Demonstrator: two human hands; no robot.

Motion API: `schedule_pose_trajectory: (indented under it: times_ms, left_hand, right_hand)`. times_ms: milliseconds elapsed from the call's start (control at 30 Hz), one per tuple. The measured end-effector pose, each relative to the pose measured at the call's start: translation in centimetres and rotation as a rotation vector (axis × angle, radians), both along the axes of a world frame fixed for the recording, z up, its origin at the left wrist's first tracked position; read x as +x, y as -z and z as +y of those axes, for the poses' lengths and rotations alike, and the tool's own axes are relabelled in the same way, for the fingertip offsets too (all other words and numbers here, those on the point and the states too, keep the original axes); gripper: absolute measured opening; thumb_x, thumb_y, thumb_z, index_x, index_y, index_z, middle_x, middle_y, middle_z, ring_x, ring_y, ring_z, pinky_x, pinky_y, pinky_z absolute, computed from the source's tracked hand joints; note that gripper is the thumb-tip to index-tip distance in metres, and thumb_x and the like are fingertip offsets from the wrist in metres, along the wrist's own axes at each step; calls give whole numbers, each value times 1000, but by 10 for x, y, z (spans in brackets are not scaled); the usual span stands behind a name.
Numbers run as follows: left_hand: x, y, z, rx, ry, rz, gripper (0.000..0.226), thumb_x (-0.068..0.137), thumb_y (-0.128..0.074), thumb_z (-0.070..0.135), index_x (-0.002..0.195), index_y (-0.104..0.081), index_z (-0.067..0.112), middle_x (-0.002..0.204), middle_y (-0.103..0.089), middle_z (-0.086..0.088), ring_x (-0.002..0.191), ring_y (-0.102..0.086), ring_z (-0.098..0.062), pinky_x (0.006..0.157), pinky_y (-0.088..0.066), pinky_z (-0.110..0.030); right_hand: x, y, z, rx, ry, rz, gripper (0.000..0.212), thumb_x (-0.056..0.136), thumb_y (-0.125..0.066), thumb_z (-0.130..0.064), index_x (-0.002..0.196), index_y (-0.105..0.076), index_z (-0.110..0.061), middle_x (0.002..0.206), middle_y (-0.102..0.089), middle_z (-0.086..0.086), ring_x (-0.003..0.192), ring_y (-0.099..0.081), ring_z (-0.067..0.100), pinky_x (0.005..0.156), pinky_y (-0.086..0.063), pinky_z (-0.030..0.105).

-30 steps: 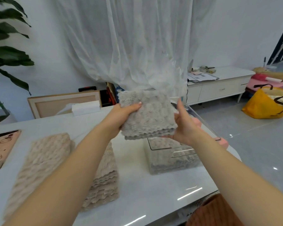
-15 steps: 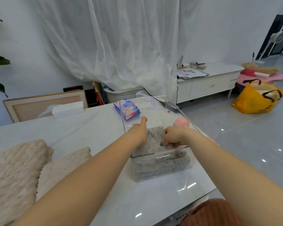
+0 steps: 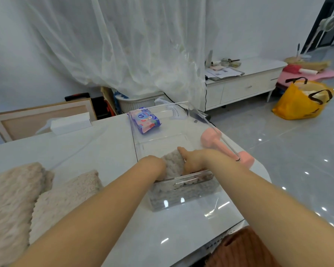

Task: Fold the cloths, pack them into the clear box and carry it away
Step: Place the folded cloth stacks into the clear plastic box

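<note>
White tabletop (image 3: 108, 151) fills the lower half of the view, with a sheer curtain (image 3: 133, 45) hanging behind it at 12 o'clock and grey floor off to 3 o'clock. Near the centre sits the clear box (image 3: 183, 197), its open top facing up. Both hands are down inside it at the near end: the left hand (image 3: 154, 166) is curled over the left edge of a folded grey cloth (image 3: 173, 164), and the right hand (image 3: 193, 160) presses on the cloth's right side with a finger stretched toward 11 o'clock. More grey cloth shows through the box's near wall beneath them. At 9 o'clock lie two beige cloth piles (image 3: 37, 195), side by side and well apart from the box. A blue packet (image 3: 148, 122) rests at the box's far end, at 12 o'clock. A pink dumbbell (image 3: 226, 149) lies just beside the box's right wall, at 2 o'clock.
</note>
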State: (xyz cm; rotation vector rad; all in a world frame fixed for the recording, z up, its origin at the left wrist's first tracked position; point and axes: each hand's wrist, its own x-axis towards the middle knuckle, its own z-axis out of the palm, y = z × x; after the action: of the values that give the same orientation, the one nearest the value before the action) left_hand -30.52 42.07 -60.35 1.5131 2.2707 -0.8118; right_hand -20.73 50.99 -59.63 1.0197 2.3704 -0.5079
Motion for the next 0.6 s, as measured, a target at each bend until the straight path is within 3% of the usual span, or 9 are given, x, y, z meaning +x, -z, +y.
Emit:
schedule_pose_trajectory:
  times_ms: [100, 133, 200, 267, 333, 433, 500, 600]
  left_hand:
    - [-8, -1, -18, -40, 97, 76, 37, 97, -44, 13, 133, -48, 6, 136, -48, -13, 97, -55, -26, 91, -44, -33]
    - [-13, 2, -27, -13, 116, 105, 41, 98, -42, 12, 138, -42, 6, 141, -40, -14, 99, -53, -27, 91, -43, -33]
    - [-18, 2, -46, 68, 76, 117, 47, 97, -44, 10, 143, -35, 5, 155, -13, -17, 132, -34, -34, 102, -38, -39]
    - [-22, 5, -61, 149, 115, 185, 45, 97, -46, 13, 141, -42, 9, 159, 3, -13, 146, -6, -33, 111, -26, -46]
    - [-25, 5, -75, 200, 151, 197, 37, 97, -44, 17, 133, -51, 11, 152, -26, -12, 140, -25, -30, 107, -26, -43]
    - [-30, -1, -94, 126, 127, 106, 36, 97, -43, 37, 122, -56, 14, 130, -55, -8, 120, -51, -26, 98, -33, -37]
    - [-34, 0, -100, 8, 114, 90, 49, 97, -38, 48, 129, -52, 15, 135, -53, -8, 124, -50, -26, 104, -30, -39]
    - [-38, 13, -102, -173, 122, 167, 59, 100, -34, 37, 152, -19, 13, 158, -19, -12, 143, -25, -28, 118, -12, -48]
  right_hand:
    - [-7, 2, -20, -2, -53, -5, 107, 84, -64, -29, 147, 21, -37, 148, -40, 17, 130, -44, 33, 105, -37, 35]
    - [-11, 3, -30, -4, -71, -8, 107, 83, -64, -31, 146, 22, -39, 148, -39, 16, 130, -43, 33, 106, -37, 36]
    - [-16, 8, -49, 2, -95, 4, 107, 82, -62, -35, 144, 25, -42, 152, -35, 14, 133, -41, 33, 109, -34, 41]
    - [-16, 11, -66, -27, -111, 25, 100, 88, -55, -28, 145, 27, -35, 154, -32, 12, 136, -38, 32, 112, -30, 42]
    - [-12, 10, -84, -44, -122, 32, 95, 92, -49, -20, 145, 29, -28, 153, -32, 15, 136, -38, 32, 111, -29, 39]
    - [-11, 6, -97, 0, -166, -9, 95, 92, -50, -33, 145, 29, -29, 156, -25, 17, 139, -32, 36, 110, -28, 41]
    - [-11, 3, -100, 19, -203, -36, 99, 90, -54, -36, 146, 27, -28, 154, -28, 19, 137, -34, 36, 108, -29, 40]
    - [-9, 1, -105, 38, -206, -58, 107, 85, -59, -29, 143, 31, -31, 148, -37, 22, 132, -41, 34, 105, -34, 38]
